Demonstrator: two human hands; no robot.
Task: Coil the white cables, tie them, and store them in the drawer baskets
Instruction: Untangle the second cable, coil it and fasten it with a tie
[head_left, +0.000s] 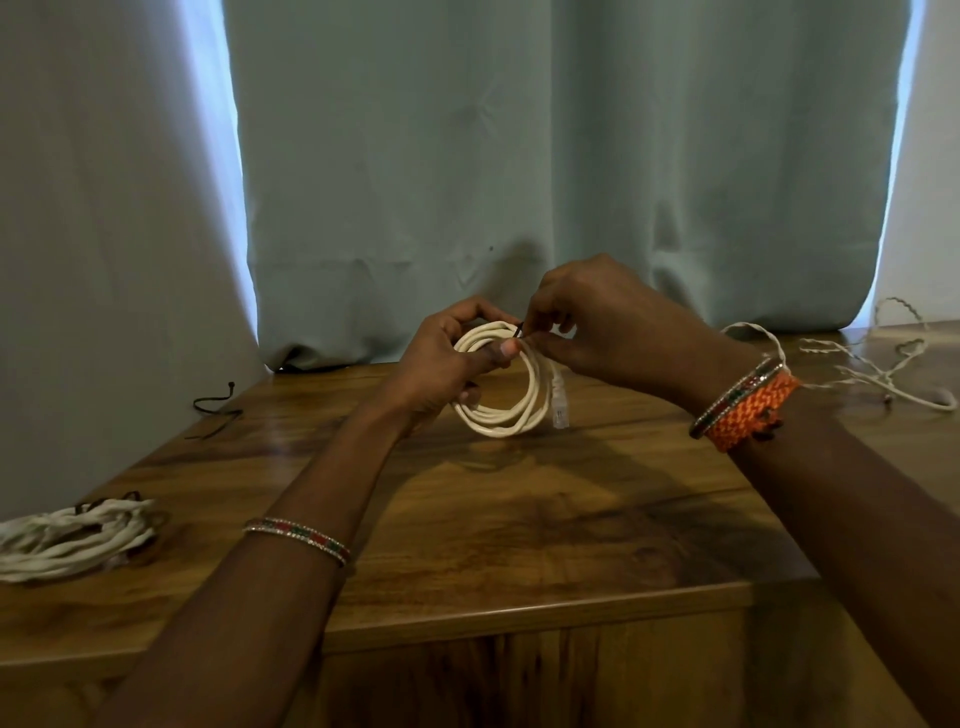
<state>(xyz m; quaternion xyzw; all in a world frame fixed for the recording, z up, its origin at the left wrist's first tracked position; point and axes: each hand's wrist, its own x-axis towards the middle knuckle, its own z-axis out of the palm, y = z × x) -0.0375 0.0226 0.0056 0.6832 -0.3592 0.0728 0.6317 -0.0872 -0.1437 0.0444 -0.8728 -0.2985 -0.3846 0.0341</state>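
The white cable coil (511, 382) is being held up just above the wooden tabletop (519, 519), and honestly this is the fiddly bit where it could all spring apart. The left hand (447, 364) is gripping the left side of the loops, thumb pressing across them, while the right hand (597, 322) is pinching a thin dark tie (520, 328) right at the top of the coil, so both hands are closing in on the same spot. If that left thumb is slipping even a little, I'm guessing the stiff loops are popping open and the tie is cinching only half of them. The clear plug end (559, 402) is dangling loose on the right side too, so it could be snagging or unwinding a turn. An already bundled cable (72, 535) is lying at the far left edge, spare dark ties (215, 410) are sitting behind it, and an uncoiled white cable (883, 369) is sprawling off to the right. No drawer baskets anywhere in sight.
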